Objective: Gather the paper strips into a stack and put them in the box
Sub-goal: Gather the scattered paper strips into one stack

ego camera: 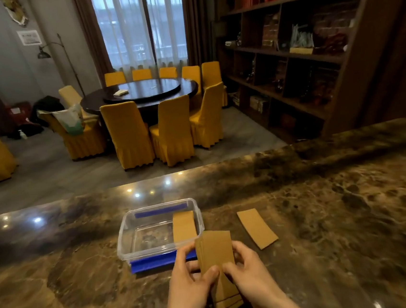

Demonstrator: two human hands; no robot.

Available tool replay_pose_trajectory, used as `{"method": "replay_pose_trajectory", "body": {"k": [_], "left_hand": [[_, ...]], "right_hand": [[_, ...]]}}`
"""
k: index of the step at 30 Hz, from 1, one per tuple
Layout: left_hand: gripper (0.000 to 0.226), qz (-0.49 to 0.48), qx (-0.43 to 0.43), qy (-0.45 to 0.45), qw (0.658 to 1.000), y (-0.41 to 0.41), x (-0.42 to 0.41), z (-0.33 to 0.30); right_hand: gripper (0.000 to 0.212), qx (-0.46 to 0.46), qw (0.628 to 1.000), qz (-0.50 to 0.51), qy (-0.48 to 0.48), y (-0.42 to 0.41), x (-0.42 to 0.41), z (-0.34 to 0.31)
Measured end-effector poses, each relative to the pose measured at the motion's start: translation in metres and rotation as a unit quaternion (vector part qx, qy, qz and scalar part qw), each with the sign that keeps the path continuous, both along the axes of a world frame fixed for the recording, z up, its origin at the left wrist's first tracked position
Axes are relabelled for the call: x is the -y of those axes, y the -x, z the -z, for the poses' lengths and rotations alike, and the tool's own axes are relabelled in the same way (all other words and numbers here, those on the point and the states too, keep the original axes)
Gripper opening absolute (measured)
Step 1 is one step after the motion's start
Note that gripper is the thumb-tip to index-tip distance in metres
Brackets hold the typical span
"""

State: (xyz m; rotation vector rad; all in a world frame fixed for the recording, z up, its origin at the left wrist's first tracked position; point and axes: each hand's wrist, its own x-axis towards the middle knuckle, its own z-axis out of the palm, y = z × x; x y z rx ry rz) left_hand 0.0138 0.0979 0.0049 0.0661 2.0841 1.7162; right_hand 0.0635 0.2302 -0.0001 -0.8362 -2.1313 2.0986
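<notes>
Both hands hold a stack of brown paper strips [216, 252] just above the marble counter, near its front edge. My left hand [188, 278] pinches the stack's left side with thumb on top; my right hand [246, 267] grips its right side. A clear plastic box [130, 236] with blue clips stands just left of and behind the stack. One brown strip [184, 227] leans inside the box at its right end. Another single strip [257, 228] lies flat on the counter to the right of the box.
The brown marble counter [328, 216] stretches wide to both sides. Beyond its far edge are a round dark dining table [140, 91] with yellow-covered chairs and a dark bookshelf [298, 43] on the right.
</notes>
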Motion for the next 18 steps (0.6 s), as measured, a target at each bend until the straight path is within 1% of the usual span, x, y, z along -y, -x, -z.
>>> {"method": "replay_pose_trajectory", "body": {"k": [2,5,10,13,15,18], "left_hand": [[0.056,-0.005,0.014,-0.01,1.0,0.005,-0.022,0.002],[0.049,-0.008,0.031,-0.001,0.999,0.016,-0.059,0.003],[0.042,-0.007,0.029,0.037,0.999,0.036,-0.115,0.005],[0.046,-0.001,0.012,0.08,0.997,0.044,-0.139,0.007],[0.056,0.018,-0.003,0.119,0.993,0.047,-0.15,0.009],[0.066,0.045,-0.04,0.2,0.978,0.049,-0.159,0.013]], "right_hand": [[0.038,-0.005,0.999,0.028,-0.035,-0.001,-0.02,-0.001],[0.039,-0.008,0.993,0.072,-0.09,0.003,-0.051,-0.004],[0.04,0.0,0.969,0.123,-0.213,0.022,-0.093,-0.008],[0.038,0.021,0.958,0.139,-0.252,0.034,-0.108,-0.008],[0.035,0.038,0.953,0.145,-0.263,0.041,-0.115,-0.005],[0.036,0.063,0.947,0.14,-0.282,0.05,-0.12,0.004]]}}
